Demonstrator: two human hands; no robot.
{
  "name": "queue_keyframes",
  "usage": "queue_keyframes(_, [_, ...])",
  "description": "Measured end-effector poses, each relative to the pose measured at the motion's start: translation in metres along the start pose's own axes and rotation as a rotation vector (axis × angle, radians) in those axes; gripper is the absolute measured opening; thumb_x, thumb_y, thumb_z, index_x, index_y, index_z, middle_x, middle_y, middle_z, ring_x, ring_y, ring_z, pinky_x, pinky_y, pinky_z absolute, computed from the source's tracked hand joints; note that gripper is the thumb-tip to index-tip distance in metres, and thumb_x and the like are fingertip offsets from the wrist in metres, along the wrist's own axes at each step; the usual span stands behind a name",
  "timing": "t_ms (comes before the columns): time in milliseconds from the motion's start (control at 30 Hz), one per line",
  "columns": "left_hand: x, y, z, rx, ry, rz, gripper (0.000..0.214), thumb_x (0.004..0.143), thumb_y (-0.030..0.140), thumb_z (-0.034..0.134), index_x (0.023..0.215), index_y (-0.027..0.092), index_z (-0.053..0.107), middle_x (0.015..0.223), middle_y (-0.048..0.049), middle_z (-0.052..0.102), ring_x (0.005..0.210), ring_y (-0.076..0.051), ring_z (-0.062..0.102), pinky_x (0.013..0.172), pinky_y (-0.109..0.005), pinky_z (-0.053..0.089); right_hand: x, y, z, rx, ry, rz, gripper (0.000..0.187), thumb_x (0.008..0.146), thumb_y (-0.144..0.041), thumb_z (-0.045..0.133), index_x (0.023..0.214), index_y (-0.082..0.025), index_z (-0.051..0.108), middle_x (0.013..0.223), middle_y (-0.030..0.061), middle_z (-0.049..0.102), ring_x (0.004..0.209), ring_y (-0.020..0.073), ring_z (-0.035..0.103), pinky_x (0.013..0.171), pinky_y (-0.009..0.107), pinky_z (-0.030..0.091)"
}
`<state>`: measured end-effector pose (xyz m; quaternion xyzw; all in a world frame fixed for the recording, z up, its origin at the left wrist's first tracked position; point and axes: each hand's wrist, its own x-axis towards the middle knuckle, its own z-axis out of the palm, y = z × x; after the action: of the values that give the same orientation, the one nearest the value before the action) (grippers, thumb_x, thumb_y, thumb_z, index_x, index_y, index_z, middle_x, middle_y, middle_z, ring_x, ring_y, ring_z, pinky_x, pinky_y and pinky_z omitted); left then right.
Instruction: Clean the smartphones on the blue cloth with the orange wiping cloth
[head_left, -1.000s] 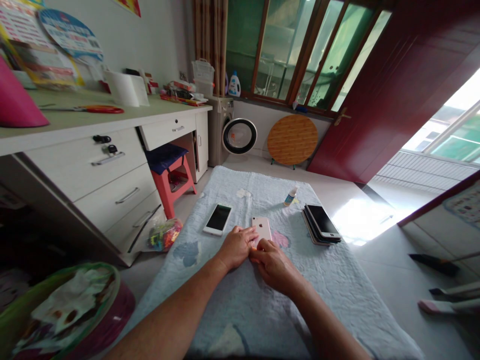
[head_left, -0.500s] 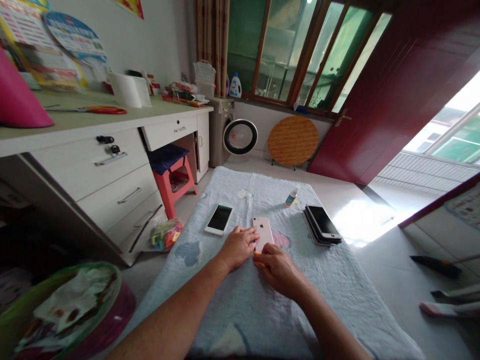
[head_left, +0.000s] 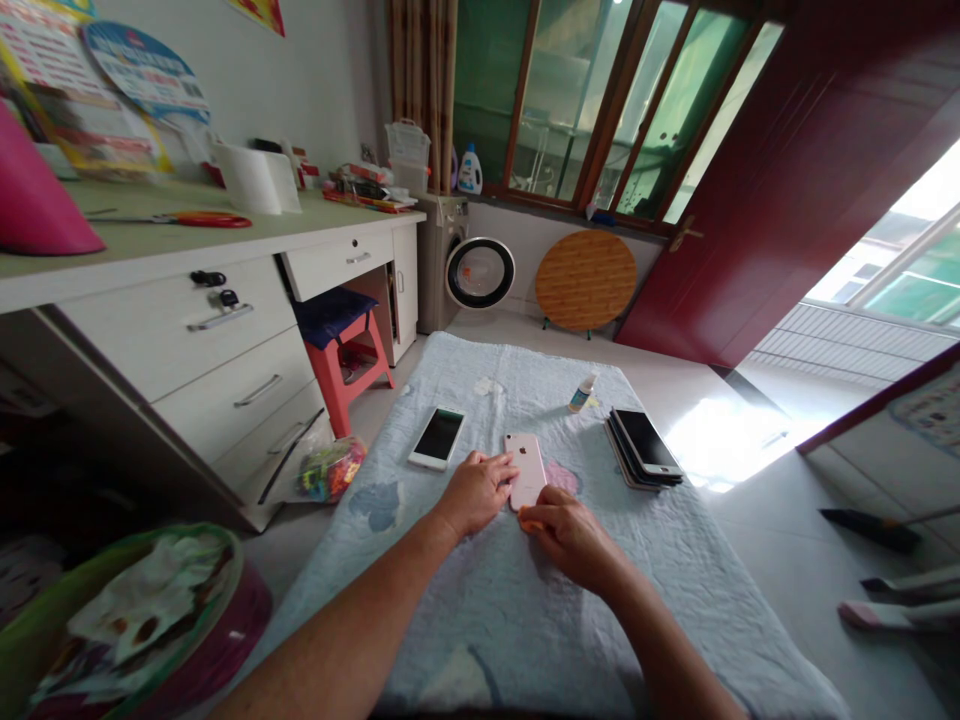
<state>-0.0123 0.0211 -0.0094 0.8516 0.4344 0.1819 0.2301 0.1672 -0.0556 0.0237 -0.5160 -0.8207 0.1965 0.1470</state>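
A pink phone (head_left: 527, 465) lies back up in the middle of the counter (head_left: 465, 600), which is covered by a pale blue patterned cloth. Its camera is at the far left corner, and a dark apple mark shows on its back below that end.

The left hand (head_left: 480, 494) comes in from the near left. Its fingers lie close together over the phone's left edge, with the tips on the back; I cannot tell whether they grip the edge or only press on it. The right hand (head_left: 564, 530) is at the near end of the phone, its fingers curled and pinching a small orange object (head_left: 531, 525). Most of that object is hidden by the hand, so its shape cannot be made out. The two hands are near each other but apart.

To the left of the pink phone, apart from it, a white phone (head_left: 437, 438) lies with its dark screen up. On the right side of the counter is a stack of phones (head_left: 646, 445), the top one screen up with a white border. A small bottle (head_left: 581, 395) with a blue label stands on the far part of the cloth, between the pink phone and the stack.

Farther left, a desk (head_left: 300, 232) carries orange-handled scissors (head_left: 210, 219) and a white paper roll (head_left: 244, 180). A red stool (head_left: 335, 400) with a dark blue cushion (head_left: 330, 318) is partly under it.
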Motion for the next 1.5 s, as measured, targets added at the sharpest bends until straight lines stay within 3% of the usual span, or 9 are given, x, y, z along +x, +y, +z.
queue_keyframes(500, [-0.001,0.001,-0.001,0.009,-0.006,0.002,0.035,0.086,0.024,0.058,0.12,0.026,0.066,0.14,0.0012,0.054,0.109,-0.024,0.052,0.1,-0.037,0.041,-0.014,0.012,-0.006,-0.03,0.042,0.084,0.024,0.093,-0.019,0.047,0.082,-0.02,0.067,0.081,0.0014,0.054,0.079,0.0143,0.052,0.072,0.026,0.036])
queue_keyframes(767, [-0.001,0.002,-0.001,0.014,-0.006,-0.006,0.036,0.086,0.024,0.058,0.121,0.027,0.066,0.14,0.001,0.054,0.109,-0.023,0.052,0.1,-0.036,0.04,-0.021,-0.003,0.003,-0.059,0.12,0.143,0.024,0.096,-0.02,0.043,0.089,-0.019,0.066,0.085,0.0038,0.055,0.082,0.0168,0.05,0.075,0.029,0.038])
queue_keyframes(1133, [-0.001,0.004,-0.002,0.02,-0.001,-0.01,0.037,0.086,0.027,0.056,0.121,0.026,0.066,0.14,0.0009,0.054,0.109,-0.024,0.053,0.1,-0.037,0.041,-0.003,-0.024,0.016,-0.073,0.084,0.086,0.021,0.093,-0.012,0.045,0.084,-0.018,0.063,0.088,0.0039,0.057,0.085,0.0161,0.048,0.077,0.027,0.038])
queue_keyframes(1500, [-0.001,0.002,-0.001,0.016,-0.015,-0.011,0.037,0.085,0.025,0.059,0.122,0.025,0.065,0.14,-0.0007,0.054,0.109,-0.024,0.052,0.1,-0.036,0.04,-0.013,-0.016,0.009,-0.07,0.088,0.132,0.025,0.097,-0.021,0.043,0.092,-0.019,0.067,0.089,0.0051,0.058,0.084,0.0174,0.049,0.076,0.028,0.039])
